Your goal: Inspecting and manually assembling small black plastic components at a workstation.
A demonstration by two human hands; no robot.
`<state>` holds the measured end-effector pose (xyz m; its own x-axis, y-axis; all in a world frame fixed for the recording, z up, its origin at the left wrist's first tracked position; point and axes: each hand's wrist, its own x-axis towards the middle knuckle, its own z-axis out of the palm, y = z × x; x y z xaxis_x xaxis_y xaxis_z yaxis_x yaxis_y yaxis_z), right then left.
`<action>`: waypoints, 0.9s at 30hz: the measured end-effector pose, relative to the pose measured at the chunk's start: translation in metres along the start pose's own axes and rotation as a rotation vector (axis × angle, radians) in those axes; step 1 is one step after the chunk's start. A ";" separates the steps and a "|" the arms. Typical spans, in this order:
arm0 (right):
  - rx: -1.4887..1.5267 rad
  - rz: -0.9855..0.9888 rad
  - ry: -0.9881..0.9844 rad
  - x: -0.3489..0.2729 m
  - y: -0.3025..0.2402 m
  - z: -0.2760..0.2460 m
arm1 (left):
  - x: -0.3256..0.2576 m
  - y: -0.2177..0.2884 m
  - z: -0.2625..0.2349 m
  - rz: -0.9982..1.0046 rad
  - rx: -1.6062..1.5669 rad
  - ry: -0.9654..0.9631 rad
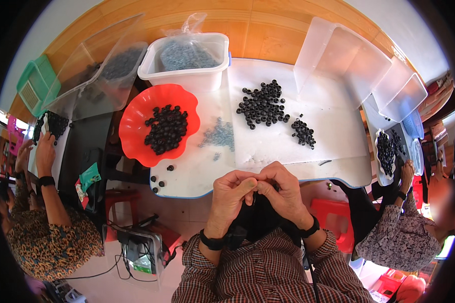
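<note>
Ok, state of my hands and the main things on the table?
Left hand: pinched
Right hand: pinched
Bowl: upright, part full
Black beads: loose, heaped and scattered
Tub: upright, lidless
Bag: filled, closure unclear
Blue bits: bagged and scattered
Clear bin: upright or tipped, unclear
Sheet: flat

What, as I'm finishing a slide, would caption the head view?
Left hand and right hand meet by a table with black beads in a red bowl and in piles.

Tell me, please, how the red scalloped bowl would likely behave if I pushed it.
The red scalloped bowl would probably slide easily, since it and the white tabletop both look smooth. Pushed left, it might tip, as its left side appears to reach past the tabletop's edge. The black bead-like pieces inside, small and rounded, may shift.
</note>
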<state>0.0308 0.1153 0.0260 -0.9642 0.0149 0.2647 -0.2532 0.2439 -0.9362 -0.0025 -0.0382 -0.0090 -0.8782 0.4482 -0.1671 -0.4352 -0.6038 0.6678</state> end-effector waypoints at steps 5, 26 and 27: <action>-0.048 -0.010 -0.058 0.004 -0.005 0.002 | -0.004 0.010 -0.001 -0.014 0.089 0.045; -0.153 0.062 -0.164 0.003 0.001 -0.002 | 0.026 0.075 -0.039 0.797 1.154 0.741; -0.181 0.064 -0.177 0.005 0.000 -0.005 | 0.027 0.066 -0.039 0.797 1.150 0.734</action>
<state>0.0269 0.1199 0.0286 -0.9807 -0.1298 0.1464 -0.1880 0.4180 -0.8888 -0.0633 -0.0920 0.0023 -0.8483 -0.3368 0.4087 0.2440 0.4364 0.8661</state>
